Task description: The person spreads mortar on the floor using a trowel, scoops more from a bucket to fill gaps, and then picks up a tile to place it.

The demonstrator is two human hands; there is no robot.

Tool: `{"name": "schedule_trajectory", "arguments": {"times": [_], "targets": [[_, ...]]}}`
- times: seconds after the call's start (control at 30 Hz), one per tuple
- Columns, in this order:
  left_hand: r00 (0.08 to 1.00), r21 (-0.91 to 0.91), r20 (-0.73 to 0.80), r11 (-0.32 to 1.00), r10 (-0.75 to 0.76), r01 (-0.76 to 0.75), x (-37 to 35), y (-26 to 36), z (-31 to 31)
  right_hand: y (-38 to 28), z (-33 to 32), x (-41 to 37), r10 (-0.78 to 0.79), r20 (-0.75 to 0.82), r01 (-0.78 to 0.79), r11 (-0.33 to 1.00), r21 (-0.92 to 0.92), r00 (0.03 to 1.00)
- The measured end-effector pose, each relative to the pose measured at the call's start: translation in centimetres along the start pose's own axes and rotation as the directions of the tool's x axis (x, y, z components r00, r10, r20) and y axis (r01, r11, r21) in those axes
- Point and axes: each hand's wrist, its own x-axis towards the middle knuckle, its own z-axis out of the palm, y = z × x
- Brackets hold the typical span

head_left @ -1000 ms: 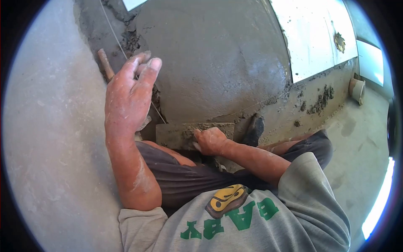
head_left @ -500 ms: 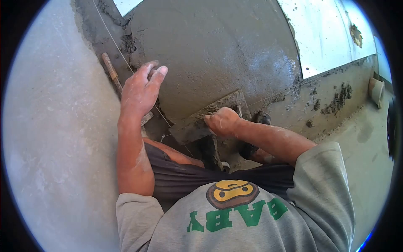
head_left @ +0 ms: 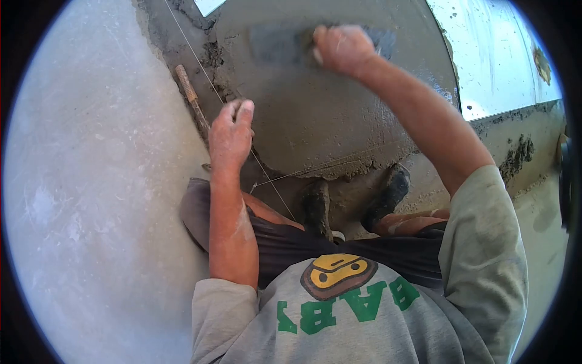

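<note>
My right hand (head_left: 347,50) is wrapped round the handle of a flat plastering trowel (head_left: 276,43). The trowel blade is smeared by motion and lies over wet grey mortar (head_left: 339,115) at the far part of the patch. My left hand (head_left: 232,134) hangs in the air near the mortar's left edge, fingers loosely curled, thumb apart, with nothing visible in it. Just left of that hand a muddy tool with a worn handle (head_left: 187,84) lies on the ground; its far end is partly hidden by my arm.
A thin string line (head_left: 194,51) runs down the mortar's left side, and another crosses near my dark boots (head_left: 388,197). Pale smooth floor (head_left: 103,182) spans the left. A white board (head_left: 485,60) borders the mortar at right, with rough mortar clumps (head_left: 518,159) below it.
My right hand has swept the trowel away from my feet to the far side of the mortar. My left hand's fingers have curled in somewhat. The view has shifted slightly.
</note>
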Motion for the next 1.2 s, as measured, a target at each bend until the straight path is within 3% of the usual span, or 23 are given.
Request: {"name": "schedule_trajectory", "arguments": {"times": [0.07,0.13,0.17,0.2,0.23,0.27,0.33,0.4,0.53,0.67,0.77,1.03,1.1,1.2], "targets": [[1.000,0.079,-0.012,0.997,0.000,0.001,-1.5,-0.6,1.3,3.0,-2.8,0.2,0.160,-0.024,-0.162,0.984,-0.070,0.987],[0.990,0.402,0.135,0.911,0.042,-0.094,-3.7,0.0,3.2,5.5,-8.1,-1.9,0.249,0.172,-0.208,0.952,-0.224,0.953],[0.989,0.395,0.142,0.913,0.051,-0.104,-4.3,-0.4,4.0,7.4,-7.1,-3.3,0.191,0.031,-0.180,0.961,-0.211,0.981],[0.967,0.452,0.255,0.883,0.010,-0.128,-4.7,-0.9,5.1,9.6,-6.0,-5.0,0.131,-0.110,-0.152,0.966,-0.208,0.985],[0.932,0.504,0.361,0.849,-0.037,-0.162,-5.1,-1.4,6.2,10.8,-6.2,-7.0,0.162,-0.036,-0.166,0.972,-0.169,0.986],[0.929,0.492,0.369,0.853,-0.021,-0.176,-5.3,-2.0,7.1,11.4,-6.6,-9.5,0.189,0.035,-0.183,0.975,-0.129,0.981],[0.885,0.562,0.463,0.758,0.043,-0.331,-5.3,-3.3,8.4,12.1,-5.5,-15.4,0.181,-0.046,-0.184,0.981,-0.063,0.982],[0.882,0.565,0.461,0.733,0.100,-0.379,-5.3,-3.7,9.4,12.4,-5.9,-20.0,0.306,0.348,-0.349,0.935,0.068,0.886],[0.868,0.547,0.429,0.693,0.249,-0.469,-6.3,-2.7,10.9,11.9,-1.4,-31.6,0.335,0.267,-0.389,0.903,0.183,0.904],[0.778,0.478,0.514,0.633,0.361,-0.610,-7.3,-2.5,13.3,10.2,1.8,-39.8,0.528,0.406,-0.651,0.707,0.276,0.746],[0.690,0.378,0.506,0.585,0.518,-0.717,-7.9,-2.5,14.9,9.2,4.0,-43.6,0.604,0.436,-0.736,0.623,0.263,0.667],[0.673,0.399,0.499,0.544,0.546,-0.738,-7.7,-2.2,16.1,8.1,5.2,-44.1,0.530,0.552,-0.742,0.608,0.283,0.644],[0.671,0.414,0.505,0.530,0.542,-0.740,-7.7,-1.9,16.0,8.3,5.4,-43.7,0.510,0.470,-0.680,0.652,0.336,0.720],[0.701,0.395,0.469,0.582,0.537,-0.711,-7.9,-1.4,15.8,9.3,5.3,-42.8,0.563,0.391,-0.683,0.647,0.339,0.728]]}}
